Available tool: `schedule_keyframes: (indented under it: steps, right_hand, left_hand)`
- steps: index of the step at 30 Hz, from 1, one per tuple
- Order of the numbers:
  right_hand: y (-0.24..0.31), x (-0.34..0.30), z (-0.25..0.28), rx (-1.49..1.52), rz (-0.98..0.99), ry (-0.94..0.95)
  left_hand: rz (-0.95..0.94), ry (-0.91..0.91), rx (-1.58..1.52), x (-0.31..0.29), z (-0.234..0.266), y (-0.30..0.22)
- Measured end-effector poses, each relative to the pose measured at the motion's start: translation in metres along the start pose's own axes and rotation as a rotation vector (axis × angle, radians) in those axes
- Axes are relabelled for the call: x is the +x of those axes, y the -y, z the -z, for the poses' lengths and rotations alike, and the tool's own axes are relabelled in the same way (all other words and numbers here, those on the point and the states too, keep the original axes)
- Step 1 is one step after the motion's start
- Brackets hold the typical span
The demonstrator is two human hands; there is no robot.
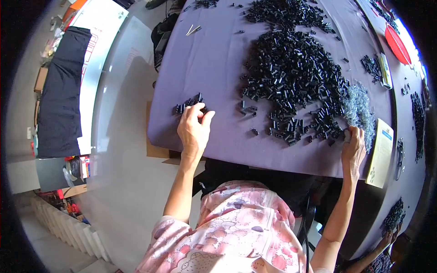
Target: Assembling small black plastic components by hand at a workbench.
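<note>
Likely picking | left hand [194, 128] left of black pile [296, 68], right hand [354, 146] rightward: grips, we can't tell | next needs precision

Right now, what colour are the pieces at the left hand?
Black pieces at the left hand; head view shows them best.

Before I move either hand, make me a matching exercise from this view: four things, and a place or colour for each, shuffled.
Things:
1. Left hand
2. Right hand
3. Large heap of small pieces
4. Tablecloth

Places and colours:
A. Pale purple
B. Beside the clear pieces
C. Black
D. At a small cluster of black pieces, near the table's left edge

Right pairs: 1-D, 2-B, 3-C, 4-A
</note>
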State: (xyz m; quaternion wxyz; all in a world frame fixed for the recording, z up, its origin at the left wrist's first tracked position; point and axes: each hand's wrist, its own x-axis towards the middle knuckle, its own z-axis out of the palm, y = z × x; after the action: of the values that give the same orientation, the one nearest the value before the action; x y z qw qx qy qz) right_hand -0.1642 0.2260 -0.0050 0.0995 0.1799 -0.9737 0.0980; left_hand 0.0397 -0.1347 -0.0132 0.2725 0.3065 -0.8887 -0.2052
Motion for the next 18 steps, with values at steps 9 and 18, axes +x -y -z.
schedule_keyframes:
  steps: [9, 18]
  right_hand:
    - [-0.008, 0.0, -0.008, 0.05, 0.007, 0.002]
    - [-0.007, -0.016, -0.005, 0.267, -0.073, -0.092]
  left_hand:
    - [-0.071, 0.067, -0.188, -0.014, -0.009, -0.034]
    - [-0.063, 0.154, -0.239, -0.01, -0.025, -0.056]
